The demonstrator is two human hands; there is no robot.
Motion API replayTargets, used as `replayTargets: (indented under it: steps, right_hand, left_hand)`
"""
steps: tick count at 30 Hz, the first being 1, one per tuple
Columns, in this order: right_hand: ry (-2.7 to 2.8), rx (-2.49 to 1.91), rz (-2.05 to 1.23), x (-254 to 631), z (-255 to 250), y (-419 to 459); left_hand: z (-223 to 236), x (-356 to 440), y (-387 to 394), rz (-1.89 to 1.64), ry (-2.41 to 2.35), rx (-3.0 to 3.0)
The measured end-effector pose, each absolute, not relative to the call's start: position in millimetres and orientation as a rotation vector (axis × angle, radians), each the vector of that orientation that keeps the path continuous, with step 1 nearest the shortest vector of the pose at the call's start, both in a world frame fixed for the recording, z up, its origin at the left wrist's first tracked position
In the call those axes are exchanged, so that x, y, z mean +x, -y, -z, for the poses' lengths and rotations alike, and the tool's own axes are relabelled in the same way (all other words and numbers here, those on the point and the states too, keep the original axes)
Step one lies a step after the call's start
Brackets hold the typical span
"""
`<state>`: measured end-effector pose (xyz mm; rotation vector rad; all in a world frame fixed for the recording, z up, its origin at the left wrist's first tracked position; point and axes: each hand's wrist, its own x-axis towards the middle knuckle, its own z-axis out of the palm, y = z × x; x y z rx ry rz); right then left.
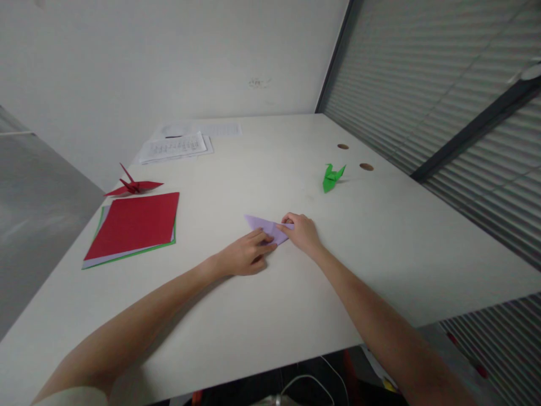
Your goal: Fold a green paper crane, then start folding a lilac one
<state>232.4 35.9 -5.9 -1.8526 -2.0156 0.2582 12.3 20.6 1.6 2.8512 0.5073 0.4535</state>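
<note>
A folded piece of purple origami paper (258,222) lies on the white table in front of me, its pointed end toward the upper left. My left hand (247,254) rests on its lower left part, fingers stretched over the paper and pressing it down. On the right side, my right hand (302,231) pinches the paper's edge between thumb and curled fingers. The paper under both hands is partly hidden.
At left lies a stack of red, purple and green paper sheets (135,223), with a red paper crane (134,186) behind it. A green paper crane (332,177) stands at right, near two round table holes. Printed papers (173,148) lie at the back left.
</note>
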Motion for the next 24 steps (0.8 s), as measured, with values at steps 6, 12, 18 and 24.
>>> replayTargets:
  steps: [6, 12, 18, 24]
  right_hand:
    - [2.016, -1.875, -0.233, 231.7, 5.8, -36.2]
    - [2.017, -1.897, -0.235, 230.2, 4.2, -35.9]
    - [2.017, -1.93, -0.238, 228.8, 1.6, -35.2]
    - [2.014, -1.935, -0.231, 228.6, 1.7, -34.6]
  left_hand:
    - [1.6, 11.2, -21.6, -0.307, -0.481, 2.824]
    - [-0.6, 12.4, -20.2, -0.285, -0.488, 2.855]
    - [-1.9, 13.2, -19.4, -0.288, -0.506, 2.847]
    - [-0.4, 12.9, -18.8, -0.302, -0.535, 2.833]
